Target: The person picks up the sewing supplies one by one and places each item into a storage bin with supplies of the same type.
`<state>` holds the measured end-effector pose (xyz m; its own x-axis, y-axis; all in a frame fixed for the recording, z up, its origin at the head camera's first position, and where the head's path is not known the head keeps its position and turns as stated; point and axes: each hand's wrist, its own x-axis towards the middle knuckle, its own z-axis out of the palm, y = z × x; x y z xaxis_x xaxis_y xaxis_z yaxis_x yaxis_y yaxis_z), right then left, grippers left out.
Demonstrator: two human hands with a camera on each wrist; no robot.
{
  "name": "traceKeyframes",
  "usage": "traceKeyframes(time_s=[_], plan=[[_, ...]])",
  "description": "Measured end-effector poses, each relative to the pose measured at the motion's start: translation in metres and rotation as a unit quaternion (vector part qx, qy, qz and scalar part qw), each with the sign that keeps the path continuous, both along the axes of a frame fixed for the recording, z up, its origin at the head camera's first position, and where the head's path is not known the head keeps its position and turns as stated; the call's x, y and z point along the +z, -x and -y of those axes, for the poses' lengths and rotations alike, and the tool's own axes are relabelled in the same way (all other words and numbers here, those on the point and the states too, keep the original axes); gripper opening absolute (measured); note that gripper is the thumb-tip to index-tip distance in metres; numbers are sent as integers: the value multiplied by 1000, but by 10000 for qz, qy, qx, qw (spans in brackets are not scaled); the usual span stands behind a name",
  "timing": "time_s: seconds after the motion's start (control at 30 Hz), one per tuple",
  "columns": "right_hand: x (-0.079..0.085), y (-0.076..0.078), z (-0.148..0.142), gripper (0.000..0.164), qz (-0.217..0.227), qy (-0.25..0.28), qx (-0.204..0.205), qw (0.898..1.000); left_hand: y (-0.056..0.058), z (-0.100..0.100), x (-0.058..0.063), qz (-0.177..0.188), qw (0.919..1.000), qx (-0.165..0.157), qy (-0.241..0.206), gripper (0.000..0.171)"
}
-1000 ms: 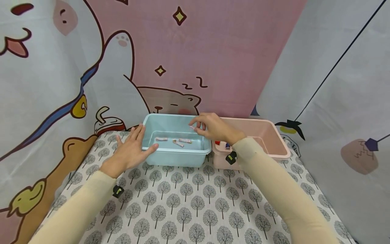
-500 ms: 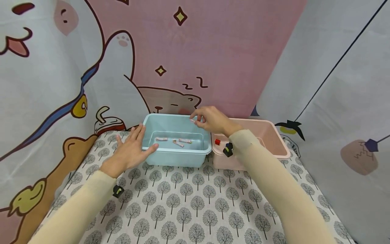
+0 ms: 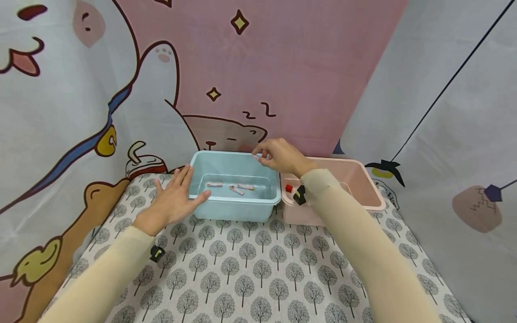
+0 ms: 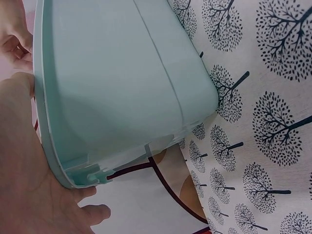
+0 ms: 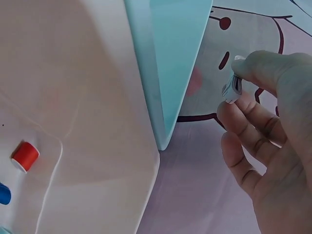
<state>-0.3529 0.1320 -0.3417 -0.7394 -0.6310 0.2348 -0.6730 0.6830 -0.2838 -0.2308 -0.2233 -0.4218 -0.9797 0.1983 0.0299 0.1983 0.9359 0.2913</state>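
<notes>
My right hand (image 3: 280, 154) pinches a small slim whitish piece (image 5: 233, 87) between thumb and fingertips, over the back right corner of the light blue bin (image 3: 230, 209). The right wrist view shows it nearly end-on, with a dark slot in it. Several similar slim pale pieces (image 3: 236, 190) lie on the blue bin's floor. My left hand (image 3: 169, 202) rests against that bin's left front corner, fingers straight and thumb spread along the rim. In the left wrist view, the palm lies at the rim (image 4: 43, 112).
A pink bin (image 3: 373, 207) stands right beside the blue one. Inside it are a red thread spool (image 5: 25, 156) and a blue item (image 5: 4, 194), cut off by the frame. Both bins stand on a tree-print cloth (image 3: 242, 269), before a printed backdrop (image 3: 282, 67).
My right hand has risen and moved back slightly, still pinching the slim piece, which uncovers more of the red spool. The left hand has stayed in place.
</notes>
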Motion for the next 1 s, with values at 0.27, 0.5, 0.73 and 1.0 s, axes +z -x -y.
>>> traceKeyframes(time_s=[0.27,0.5,0.73,1.0], plan=[[-5,1,-4,30,182,-138,-501,9985,-1,-1,0,-21,10000,-10,-15,115],[-6,-5,-5,28,278,-172,-455,9984,0,1,-2,-33,10000,1,-5,113],[-4,-17,-9,29,389,-141,-437,9982,-1,0,-1,-24,10000,5,-31,115],[-5,-31,-21,28,242,37,-308,9992,-1,0,1,-63,10000,-6,-25,114]])
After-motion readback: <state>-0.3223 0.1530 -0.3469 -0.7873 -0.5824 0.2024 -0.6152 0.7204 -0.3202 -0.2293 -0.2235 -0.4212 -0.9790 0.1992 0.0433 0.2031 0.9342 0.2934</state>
